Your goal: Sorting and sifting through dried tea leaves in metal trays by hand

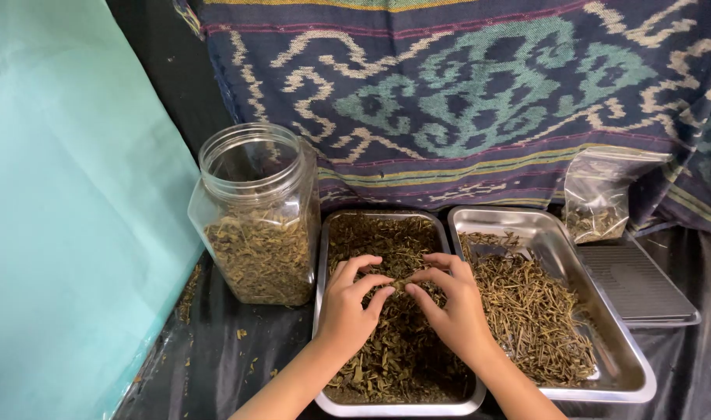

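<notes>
My left hand (349, 305) and my right hand (452, 305) hover together over a steel tray (322, 257) filled with dried green-brown leaves (386, 354). The fingertips of both hands meet and pinch a small piece of dried leaf (400, 284) between them. A second steel tray (604, 311) to the right holds a heap of thin dried stems (534, 319). At the left stands an open clear plastic jar (256, 210), about half full of the same dried leaves.
A clear plastic bag (598, 198) with some dried bits leans against the patterned woven cloth (488, 85) at the back. A flat grey scale (635, 284) lies at the right. A teal sheet (59, 218) covers the left side. Black plastic (215, 358) covers the surface.
</notes>
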